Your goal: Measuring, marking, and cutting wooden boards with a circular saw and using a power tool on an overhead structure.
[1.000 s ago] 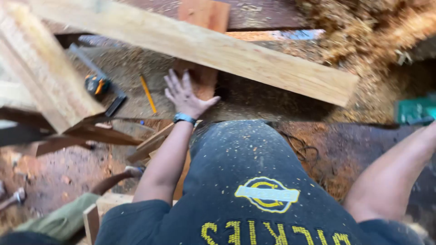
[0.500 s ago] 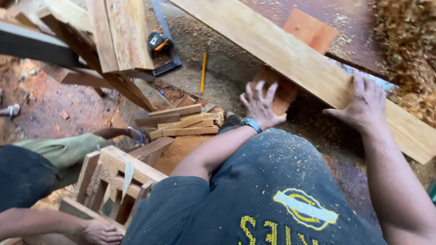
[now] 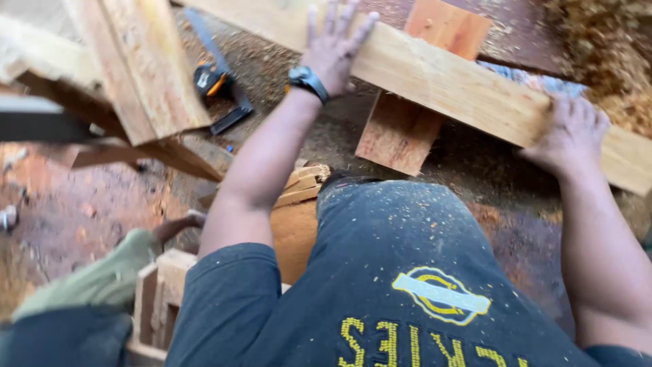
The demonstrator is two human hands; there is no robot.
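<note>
A: Where is the long pale plank (image 3: 448, 85) at this moment?

B: It lies slanted across the sawdust-covered bench (image 3: 305, 149), on top of a short reddish board (image 3: 407, 122); both hands are on it.

A: How do the hands hold it?

B: The left hand (image 3: 333, 44) lies flat with fingers spread wide, it presses and closes on nothing; the right hand (image 3: 567, 132) curls over the near edge of the plank, half closed around it.

A: What makes this step go well?

B: In my judgement the worker keeps the weight even on both palms, so the plank does not pivot on the reddish board; the tape measure (image 3: 210, 78) and the metal square (image 3: 217, 68) lie well apart to the left.
</note>
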